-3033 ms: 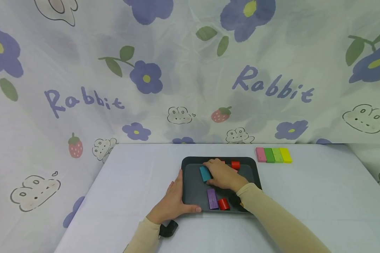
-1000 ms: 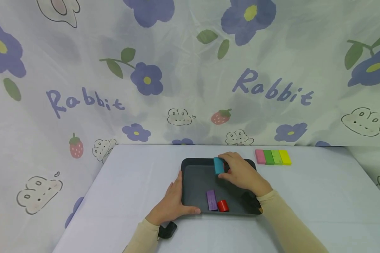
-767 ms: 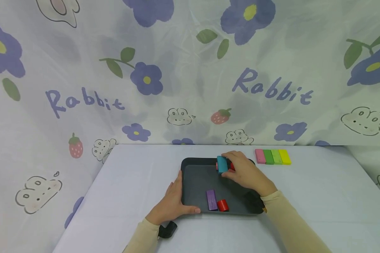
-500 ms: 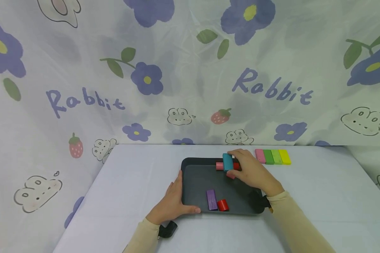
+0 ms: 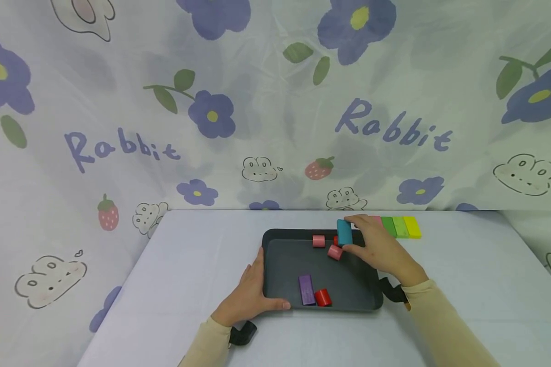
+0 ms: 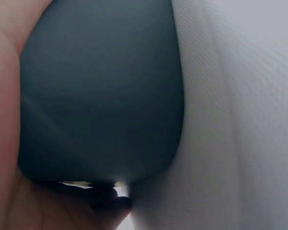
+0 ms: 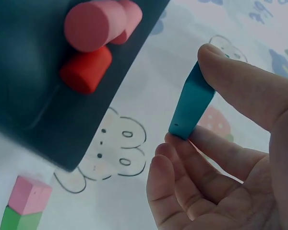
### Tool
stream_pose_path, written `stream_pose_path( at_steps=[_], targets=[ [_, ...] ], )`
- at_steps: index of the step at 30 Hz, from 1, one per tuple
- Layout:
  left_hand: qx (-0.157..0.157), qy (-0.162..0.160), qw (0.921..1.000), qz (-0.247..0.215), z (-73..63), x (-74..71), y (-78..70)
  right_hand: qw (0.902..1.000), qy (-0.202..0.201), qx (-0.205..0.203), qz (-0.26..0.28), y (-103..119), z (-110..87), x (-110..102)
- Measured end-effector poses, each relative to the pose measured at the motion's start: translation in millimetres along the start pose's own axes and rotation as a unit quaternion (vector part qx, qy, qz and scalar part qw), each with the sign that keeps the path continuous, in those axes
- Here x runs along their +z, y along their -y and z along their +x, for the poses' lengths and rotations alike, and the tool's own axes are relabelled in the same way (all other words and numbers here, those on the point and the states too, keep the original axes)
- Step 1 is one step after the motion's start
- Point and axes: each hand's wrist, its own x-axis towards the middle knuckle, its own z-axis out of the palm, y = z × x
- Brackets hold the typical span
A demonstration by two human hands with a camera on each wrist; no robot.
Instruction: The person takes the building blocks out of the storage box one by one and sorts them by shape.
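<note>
A dark grey baking tray [image 5: 284, 265] lies on the white table. My left hand [image 5: 248, 298] rests against its front left corner, fingers straight along the left side and thumb along the front edge. Between thumb and fingertips my right hand [image 5: 383, 250] pinches a teal rectangular block [image 5: 344, 232], raised over the tray's back right part. The right wrist view shows the teal block [image 7: 192, 103] held by its two ends. In the tray are two pink cylinders, one pink cylinder [image 5: 319, 241] at the back, a purple block [image 5: 306, 290] and a red cylinder [image 5: 323, 297] near the front.
Behind my right hand, a row of blocks stands on the table [image 5: 464, 285]: a pink one partly hidden, a green block [image 5: 387, 227], a light green block [image 5: 400, 227] and a yellow block [image 5: 412, 227]. A printed cloth [image 5: 275, 127] hangs behind.
My right hand took hold of the teal block inside the tray, lifted it and carried it right, toward the row of blocks. The left hand has stayed at the tray's corner.
</note>
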Motion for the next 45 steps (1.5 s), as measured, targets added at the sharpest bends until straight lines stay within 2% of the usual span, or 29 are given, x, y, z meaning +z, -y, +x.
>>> stream_pose_path(
  at_steps=[5, 14, 23, 41, 45],
  targets=[
    [-0.004, 0.002, 1.0, 0.0, -0.3, 0.1, 0.7, 0.9998, -0.009, 0.01, -0.014, -5.3, -2.8, -3.7],
    [-0.003, 0.002, 1.0, -0.001, -0.6, 0.5, 1.2, 0.9994, -0.025, 0.006, -0.022, -14.1, -8.1, -10.2],
    [0.002, 0.0, 1.0, 0.002, -0.4, 1.5, 2.9, 0.9989, -0.026, 0.014, -0.035, -30.9, -14.5, -16.4],
    [-0.004, -0.001, 1.0, 0.001, -0.4, -0.1, 0.8, 0.9971, -0.056, -0.009, -0.051, -69.3, -25.2, -23.9],
    [-0.005, -0.002, 1.0, 0.0, -0.3, -0.5, 0.3, 0.9968, -0.056, 0.003, -0.057, -76.4, -28.0, -28.8]
  ],
)
